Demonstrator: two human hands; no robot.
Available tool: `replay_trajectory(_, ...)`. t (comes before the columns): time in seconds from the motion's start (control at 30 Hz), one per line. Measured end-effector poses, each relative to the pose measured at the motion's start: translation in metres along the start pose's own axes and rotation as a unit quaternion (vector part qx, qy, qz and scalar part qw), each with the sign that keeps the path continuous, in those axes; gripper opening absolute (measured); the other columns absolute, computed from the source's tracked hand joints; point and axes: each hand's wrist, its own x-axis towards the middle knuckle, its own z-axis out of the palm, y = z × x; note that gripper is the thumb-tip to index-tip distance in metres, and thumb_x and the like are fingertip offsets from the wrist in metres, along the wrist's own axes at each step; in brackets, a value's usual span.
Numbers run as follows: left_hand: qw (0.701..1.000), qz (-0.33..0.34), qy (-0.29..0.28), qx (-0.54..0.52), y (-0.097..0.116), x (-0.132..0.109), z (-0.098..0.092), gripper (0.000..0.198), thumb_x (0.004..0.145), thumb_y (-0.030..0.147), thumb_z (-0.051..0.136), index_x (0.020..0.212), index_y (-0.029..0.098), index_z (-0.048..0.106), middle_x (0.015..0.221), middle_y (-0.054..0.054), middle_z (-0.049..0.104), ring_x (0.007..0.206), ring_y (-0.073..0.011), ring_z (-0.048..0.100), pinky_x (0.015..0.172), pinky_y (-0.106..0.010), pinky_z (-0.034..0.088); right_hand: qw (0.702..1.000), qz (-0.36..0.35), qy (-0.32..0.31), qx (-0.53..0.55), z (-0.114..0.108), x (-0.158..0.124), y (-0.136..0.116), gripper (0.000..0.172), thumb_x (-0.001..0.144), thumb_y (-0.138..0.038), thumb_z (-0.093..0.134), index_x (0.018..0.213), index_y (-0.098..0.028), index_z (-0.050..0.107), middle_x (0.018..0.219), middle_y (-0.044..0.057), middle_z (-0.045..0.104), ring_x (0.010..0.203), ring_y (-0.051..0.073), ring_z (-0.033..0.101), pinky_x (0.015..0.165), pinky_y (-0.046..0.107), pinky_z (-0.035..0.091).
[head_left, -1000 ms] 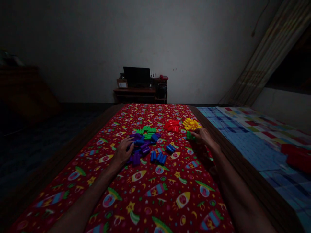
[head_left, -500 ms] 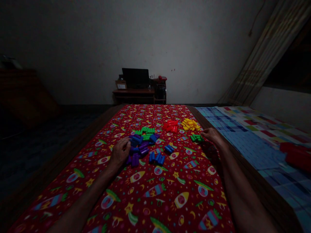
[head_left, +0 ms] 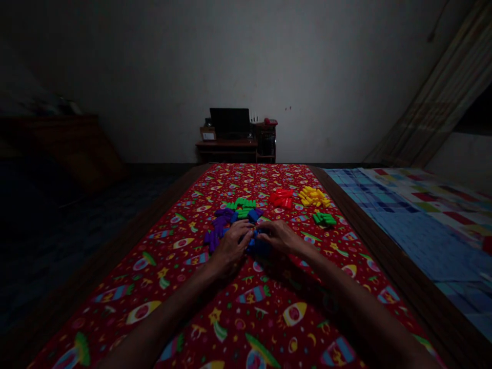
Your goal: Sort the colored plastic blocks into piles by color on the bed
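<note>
My left hand point(head_left: 233, 243) and my right hand point(head_left: 277, 234) are close together over the blue pieces point(head_left: 258, 247) in the middle of the patterned red cloth point(head_left: 246, 300). Both hands have curled fingers at these pieces; the exact hold is too dark to make out. Left of my left hand lie purple pieces point(head_left: 217, 228). Light green pieces point(head_left: 246, 203) are just beyond both hands. Farther right are a red pile point(head_left: 282, 198), a yellow pile point(head_left: 314, 197) and a small darker green group point(head_left: 324, 219).
The cloth covers a long table with a dark brown edge point(head_left: 388, 256). Right of it is a surface with blue checked fabric point(head_left: 369, 220). A desk point(head_left: 226, 145) with a black monitor point(head_left: 229, 122) stands by the far wall, and a wooden cabinet point(head_left: 73, 148) at the left.
My right hand has moved left from the small green group to the blue pieces. My left hand has shifted right to meet it. The camera view has turned slightly left.
</note>
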Motion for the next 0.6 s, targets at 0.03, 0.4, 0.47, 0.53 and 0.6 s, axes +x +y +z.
replay_trajectory(0.03, 1.000, -0.006, 0.004, 0.008, -0.006, 0.003, -0.001, 0.033, 0.093, 0.033, 0.040, 0.087, 0.019, 0.069, 0.106, -0.009, 0.070, 0.111, -0.0227, 0.060, 0.097, -0.042, 0.049, 1.000, 0.017, 0.001, -0.004, 0.000, 0.000, 0.005, 0.028, 0.084, -0.028, 0.058, 0.105, -0.016, 0.071, 0.082, 0.003, 0.071, 0.071, 0.015, 0.061, 0.064, 0.022, 0.041)
replay_trajectory(0.4, 0.976, -0.113, -0.106, 0.154, -0.080, 0.071, -0.007, 0.029, 0.078, 0.036, 0.064, 0.102, 0.022, 0.070, 0.102, -0.008, 0.073, 0.098, -0.0258, 0.065, 0.086, -0.033, 0.049, 0.998, -0.028, 0.033, -0.041, 0.016, -0.004, 0.035, 0.026, 0.080, -0.018, 0.063, 0.106, -0.016, 0.068, 0.103, 0.011, 0.069, 0.093, 0.021, 0.064, 0.081, 0.030, 0.049)
replay_trajectory(0.47, 0.971, -0.112, -0.118, 0.173, -0.082, 0.071, -0.004, 0.031, 0.073, 0.039, 0.070, 0.100, 0.022, 0.071, 0.101, -0.009, 0.073, 0.099, -0.0281, 0.065, 0.086, -0.034, 0.048, 0.998, -0.020, 0.047, -0.030, 0.014, -0.003, 0.035, 0.022, 0.083, -0.020, 0.060, 0.103, -0.016, 0.069, 0.100, 0.010, 0.071, 0.091, 0.020, 0.065, 0.080, 0.030, 0.049)
replay_trajectory(0.53, 0.967, -0.107, -0.128, 0.190, -0.082, 0.069, -0.004, 0.036, 0.068, 0.039, 0.075, 0.100, 0.022, 0.071, 0.106, -0.011, 0.071, 0.103, -0.0307, 0.063, 0.089, -0.036, 0.046, 0.997, -0.009, 0.074, -0.025, 0.011, -0.001, 0.034, 0.020, 0.086, -0.021, 0.056, 0.099, -0.017, 0.071, 0.096, 0.009, 0.072, 0.088, 0.020, 0.066, 0.079, 0.030, 0.050)
replay_trajectory(0.6, 0.968, -0.094, -0.125, 0.196, -0.082, 0.066, -0.005, 0.037, 0.071, 0.039, 0.072, 0.103, 0.021, 0.070, 0.110, -0.012, 0.069, 0.106, -0.0306, 0.062, 0.092, -0.037, 0.045, 0.995, -0.001, 0.099, -0.023, 0.008, 0.000, 0.032, 0.021, 0.087, -0.020, 0.053, 0.097, -0.017, 0.072, 0.093, 0.009, 0.073, 0.085, 0.019, 0.067, 0.077, 0.030, 0.050)
